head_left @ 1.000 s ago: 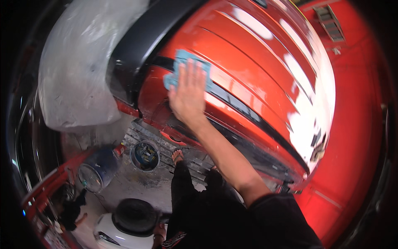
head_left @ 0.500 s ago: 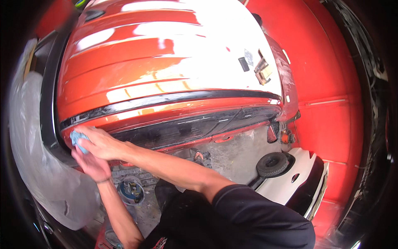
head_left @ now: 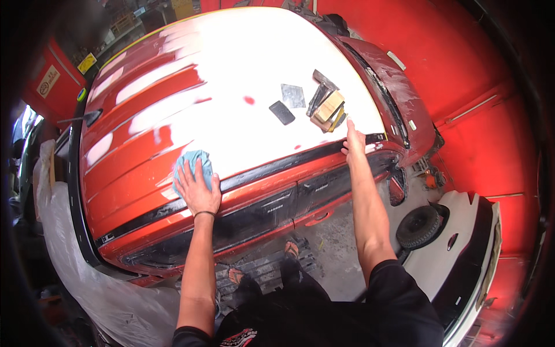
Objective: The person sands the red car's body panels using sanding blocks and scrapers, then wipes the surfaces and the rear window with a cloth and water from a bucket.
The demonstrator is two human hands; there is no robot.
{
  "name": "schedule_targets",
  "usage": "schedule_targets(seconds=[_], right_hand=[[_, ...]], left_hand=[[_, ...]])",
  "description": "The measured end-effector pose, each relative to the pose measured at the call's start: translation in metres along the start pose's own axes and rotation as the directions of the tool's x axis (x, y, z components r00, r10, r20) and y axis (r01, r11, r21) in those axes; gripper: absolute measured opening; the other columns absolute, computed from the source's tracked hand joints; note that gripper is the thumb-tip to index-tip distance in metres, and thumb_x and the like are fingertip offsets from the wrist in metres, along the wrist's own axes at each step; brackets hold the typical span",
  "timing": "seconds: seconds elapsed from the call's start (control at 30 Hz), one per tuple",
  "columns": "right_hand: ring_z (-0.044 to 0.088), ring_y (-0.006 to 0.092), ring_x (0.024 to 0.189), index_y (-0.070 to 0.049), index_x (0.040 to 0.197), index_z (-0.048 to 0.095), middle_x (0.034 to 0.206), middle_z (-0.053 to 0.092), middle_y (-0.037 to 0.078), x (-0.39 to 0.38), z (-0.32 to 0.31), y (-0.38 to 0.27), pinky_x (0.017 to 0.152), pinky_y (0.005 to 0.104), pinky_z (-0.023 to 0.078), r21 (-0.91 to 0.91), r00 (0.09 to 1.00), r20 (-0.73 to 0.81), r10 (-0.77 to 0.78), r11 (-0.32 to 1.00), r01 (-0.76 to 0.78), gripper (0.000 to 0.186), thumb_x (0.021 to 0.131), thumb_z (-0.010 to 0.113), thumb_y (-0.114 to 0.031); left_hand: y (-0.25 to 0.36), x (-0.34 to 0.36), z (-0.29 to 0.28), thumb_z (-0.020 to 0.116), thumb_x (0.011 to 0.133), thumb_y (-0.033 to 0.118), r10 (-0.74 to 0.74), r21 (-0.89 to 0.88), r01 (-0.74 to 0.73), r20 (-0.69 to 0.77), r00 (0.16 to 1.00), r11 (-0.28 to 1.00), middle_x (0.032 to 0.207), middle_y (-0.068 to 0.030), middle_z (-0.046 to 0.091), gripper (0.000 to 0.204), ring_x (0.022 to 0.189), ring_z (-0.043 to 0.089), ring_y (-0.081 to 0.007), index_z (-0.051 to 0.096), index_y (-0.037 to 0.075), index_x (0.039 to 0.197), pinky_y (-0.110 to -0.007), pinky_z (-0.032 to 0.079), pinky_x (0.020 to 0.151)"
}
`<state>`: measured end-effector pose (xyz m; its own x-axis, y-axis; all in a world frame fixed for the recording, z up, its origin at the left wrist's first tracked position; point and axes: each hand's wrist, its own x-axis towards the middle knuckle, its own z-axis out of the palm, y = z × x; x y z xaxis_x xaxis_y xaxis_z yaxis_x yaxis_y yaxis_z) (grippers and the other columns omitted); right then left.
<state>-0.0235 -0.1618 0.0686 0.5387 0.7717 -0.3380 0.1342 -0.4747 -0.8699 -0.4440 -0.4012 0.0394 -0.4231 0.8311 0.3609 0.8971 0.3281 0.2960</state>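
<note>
Blue cloth [head_left: 192, 165] lies flat on the orange car roof [head_left: 150, 133], left of centre in the frame, just above the black trim strip [head_left: 272, 168]. Left hand [head_left: 198, 188] presses down on the cloth with fingers spread wide, palm flat. Right hand [head_left: 354, 141], right of centre, rests at the roof edge, fingers extended and close together, holding nothing. Just above it sit sanding blocks [head_left: 326, 107] and dark abrasive sheets [head_left: 288, 103]. A detached white bumper [head_left: 462, 243] lies at lower right.
</note>
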Motion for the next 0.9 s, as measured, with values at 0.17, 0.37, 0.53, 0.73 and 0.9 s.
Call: schedule_targets(seconds=[0.17,0.37,0.53,0.73,0.9], right_hand=[[0.062,0.0373,0.108,0.003,0.151,0.044,0.142,0.054,0.026,0.043,0.032,-0.06,0.091,0.0595,0.052,-0.155,0.966,0.199,0.165,0.979,-0.136,0.116,0.078,0.074,-0.081],[0.072,0.0383,0.11,-0.001,0.138,0.058,0.12,0.07,0.02,0.094,0.101,-0.022,0.088,0.0548,0.062,0.396,0.774,0.616,-0.148,0.907,-0.141,0.069,0.084,0.089,-0.031],[0.075,0.037,0.104,-0.004,0.136,0.063,0.122,0.073,0.017,0.126,0.077,-0.035,0.084,0.0498,0.066,0.289,0.68,0.733,0.031,0.89,-0.353,0.058,0.092,0.081,-0.037],[0.074,0.0331,0.101,-0.014,0.129,0.067,0.122,0.073,0.011,0.09,0.08,-0.049,0.082,0.0506,0.066,0.192,0.803,0.581,0.134,0.936,-0.295,0.06,0.082,0.09,-0.044],[0.072,0.0323,0.106,-0.006,0.134,0.063,0.125,0.07,0.014,0.085,0.067,-0.03,0.089,0.0515,0.066,0.369,0.748,0.662,0.037,0.853,-0.369,0.059,0.088,0.086,-0.036]], left_hand=[[0.001,0.005,0.002,0.065,0.097,0.037,0.006,0.065,-0.004,-0.016,1.0,0.998,0.166,-0.0169,0.04,0.061,0.158,0.027,-0.0418,0.054,0.016,0.153,-0.061,0.016,0.13],[-0.017,-0.005,0.003,0.066,0.094,0.04,-0.019,0.142,0.028,-0.067,0.998,0.989,0.164,-0.0198,0.042,0.064,0.153,0.036,-0.0436,0.056,0.015,0.152,-0.06,0.024,0.126],[0.005,0.014,-0.003,0.062,0.096,0.042,-0.06,0.044,0.061,-0.009,0.998,0.997,0.166,-0.0195,0.039,0.064,0.155,0.031,-0.0421,0.052,0.019,0.155,-0.062,0.02,0.127],[0.009,0.001,-0.017,0.058,0.099,0.044,-0.16,0.018,0.159,0.092,0.983,0.987,0.169,-0.0144,0.036,0.06,0.16,0.024,-0.0366,0.052,0.02,0.154,-0.056,0.011,0.132],[0.006,-0.002,-0.015,0.061,0.098,0.042,-0.152,-0.024,0.153,0.055,0.987,0.988,0.167,-0.0155,0.037,0.059,0.159,0.026,-0.0375,0.054,0.02,0.152,-0.058,0.011,0.131]])
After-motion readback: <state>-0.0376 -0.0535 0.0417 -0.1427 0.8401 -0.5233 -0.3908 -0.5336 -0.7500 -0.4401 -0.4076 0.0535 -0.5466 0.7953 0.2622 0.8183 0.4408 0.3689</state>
